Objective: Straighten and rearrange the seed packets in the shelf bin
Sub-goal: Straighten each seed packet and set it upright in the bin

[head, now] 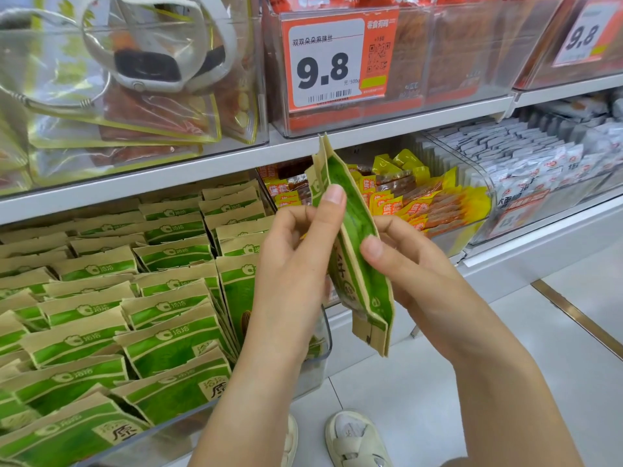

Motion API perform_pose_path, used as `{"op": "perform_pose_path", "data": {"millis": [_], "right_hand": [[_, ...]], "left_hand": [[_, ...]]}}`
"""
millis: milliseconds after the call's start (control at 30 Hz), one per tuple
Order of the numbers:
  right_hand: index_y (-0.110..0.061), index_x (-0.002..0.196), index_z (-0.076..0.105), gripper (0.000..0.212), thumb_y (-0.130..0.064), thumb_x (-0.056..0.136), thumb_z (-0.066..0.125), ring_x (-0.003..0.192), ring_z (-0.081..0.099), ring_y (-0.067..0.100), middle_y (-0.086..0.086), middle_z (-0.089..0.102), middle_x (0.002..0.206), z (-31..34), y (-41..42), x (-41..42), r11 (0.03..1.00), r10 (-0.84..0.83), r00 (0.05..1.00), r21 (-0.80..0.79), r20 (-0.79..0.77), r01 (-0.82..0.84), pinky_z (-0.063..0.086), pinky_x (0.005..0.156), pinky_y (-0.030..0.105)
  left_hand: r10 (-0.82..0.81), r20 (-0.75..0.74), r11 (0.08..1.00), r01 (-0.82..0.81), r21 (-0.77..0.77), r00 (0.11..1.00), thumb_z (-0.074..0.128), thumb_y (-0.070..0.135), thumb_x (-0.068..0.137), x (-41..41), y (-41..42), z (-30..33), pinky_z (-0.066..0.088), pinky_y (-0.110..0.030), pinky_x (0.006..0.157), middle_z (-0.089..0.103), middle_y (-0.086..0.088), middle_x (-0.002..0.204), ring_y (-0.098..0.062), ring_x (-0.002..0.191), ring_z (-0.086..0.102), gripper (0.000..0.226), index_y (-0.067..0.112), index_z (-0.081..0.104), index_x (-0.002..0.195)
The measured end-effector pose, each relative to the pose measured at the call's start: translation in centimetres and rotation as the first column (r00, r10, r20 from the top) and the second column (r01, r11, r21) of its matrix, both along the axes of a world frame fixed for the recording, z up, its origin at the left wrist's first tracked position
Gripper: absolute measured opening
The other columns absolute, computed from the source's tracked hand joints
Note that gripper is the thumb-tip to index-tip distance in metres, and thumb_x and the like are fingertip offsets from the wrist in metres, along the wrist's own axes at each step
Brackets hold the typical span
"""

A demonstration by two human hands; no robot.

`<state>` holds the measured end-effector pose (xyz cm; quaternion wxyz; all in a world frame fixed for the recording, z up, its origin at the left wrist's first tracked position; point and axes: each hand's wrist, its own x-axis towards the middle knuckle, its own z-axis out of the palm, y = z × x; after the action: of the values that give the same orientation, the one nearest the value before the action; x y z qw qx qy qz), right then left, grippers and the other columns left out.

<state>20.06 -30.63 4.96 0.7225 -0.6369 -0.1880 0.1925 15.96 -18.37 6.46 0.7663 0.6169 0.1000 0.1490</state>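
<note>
Seed packets, two or three green and brown ones pressed together, are held up on edge in the middle of the frame, in front of the shelf and out of the bin. The left hand holds them from the left side with its thumb on the top edge. The right hand pinches them from the right side. Both hands are closed on the small stack.

What could go wrong? The packets are smooth and thin, so one might slip out from between the others and drop to the floor, near the sandal at the bottom of the frame. If the hands squeeze too hard, the paper could bend. Pushing the stack into a tight row could knock the standing packets over or crush their tops.

The shelf bin is the clear one at the lower left of the frame. It is packed with rows of the same green packets, leaning back, some a bit crooked. The bin to the right, in the middle of the frame, holds yellow snack packs. The bin at the right edge holds grey and white packs. On the shelf above, the upper left bin has clear bags with a reddish snack, I think, but shine hides a lot. The upper middle bin has an orange price tag on its front.
</note>
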Motion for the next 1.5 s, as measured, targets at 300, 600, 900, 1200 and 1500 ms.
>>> {"op": "perform_pose_path", "data": {"millis": [300, 600, 900, 1200, 1500], "right_hand": [[-0.015, 0.103, 0.058, 0.035, -0.026, 0.072, 0.069, 0.081, 0.067, 0.017, 0.003, 0.069, 0.095, -0.2, -0.1, 1.0, 0.882, -0.409, 0.909, 0.218, -0.084, 0.417, 0.054, 0.076, 0.041], [-0.021, 0.096, 0.057, 0.033, -0.024, 0.067, 0.073, 0.088, 0.068, 0.010, 0.006, 0.064, 0.109, -0.6, -0.1, 1.1, 0.823, -0.519, 0.853, 0.237, -0.056, 0.516, 0.055, 0.076, 0.034], [-0.023, 0.096, 0.056, 0.036, -0.026, 0.065, 0.075, 0.093, 0.068, 0.013, 0.007, 0.065, 0.115, -1.1, 0.2, 1.3, 0.823, -0.539, 0.842, 0.204, -0.016, 0.530, 0.056, 0.067, 0.027], [-0.032, 0.117, 0.051, 0.067, -0.032, 0.059, 0.083, 0.111, 0.061, 0.004, -0.010, 0.060, 0.124, -0.6, 1.0, 0.6, 0.831, -0.556, 0.812, 0.156, 0.177, 0.534, 0.052, 0.082, 0.017], [-0.010, 0.117, 0.064, 0.038, -0.018, 0.080, 0.069, 0.088, 0.068, 0.016, 0.000, 0.073, 0.101, 0.0, -1.1, 1.3, 0.919, -0.317, 0.948, 0.233, -0.043, 0.318, 0.056, 0.072, 0.027]], "left_hand": [[-0.262, -0.112, 0.946, 0.278, 0.165, 0.958, 0.070, 0.044, 0.066, 0.1, 0.2, -0.9, 0.056, -0.021, 0.079, 0.075, 0.001, 0.099, -0.005, 0.087, 0.071, 0.049, 0.014, 0.066, 0.104], [-0.254, -0.099, 0.903, 0.273, 0.331, 0.962, 0.072, 0.018, 0.085, 0.0, 0.8, -0.9, 0.053, -0.019, 0.069, 0.077, 0.005, 0.077, 0.000, 0.066, 0.068, 0.008, 0.024, 0.072, 0.089], [-0.182, -0.057, 0.793, 0.181, 0.582, 0.982, 0.062, 0.032, 0.089, 0.0, 0.9, -1.2, 0.058, -0.046, 0.075, 0.074, 0.000, 0.074, -0.025, 0.073, 0.069, 0.015, 0.041, 0.074, 0.092], [-0.075, -0.025, 0.819, 0.076, 0.568, 0.997, 0.063, 0.013, 0.094, 0.0, 1.5, -1.4, 0.058, -0.048, 0.074, 0.072, 0.009, 0.072, -0.021, 0.074, 0.068, 0.033, 0.037, 0.073, 0.076], [-0.130, -0.119, 0.843, 0.173, 0.510, 0.984, 0.061, 0.013, 0.094, -1.0, 3.4, -0.1, 0.056, -0.052, 0.082, 0.075, 0.005, 0.077, -0.020, 0.076, 0.071, 0.022, 0.027, 0.077, 0.088]]}}
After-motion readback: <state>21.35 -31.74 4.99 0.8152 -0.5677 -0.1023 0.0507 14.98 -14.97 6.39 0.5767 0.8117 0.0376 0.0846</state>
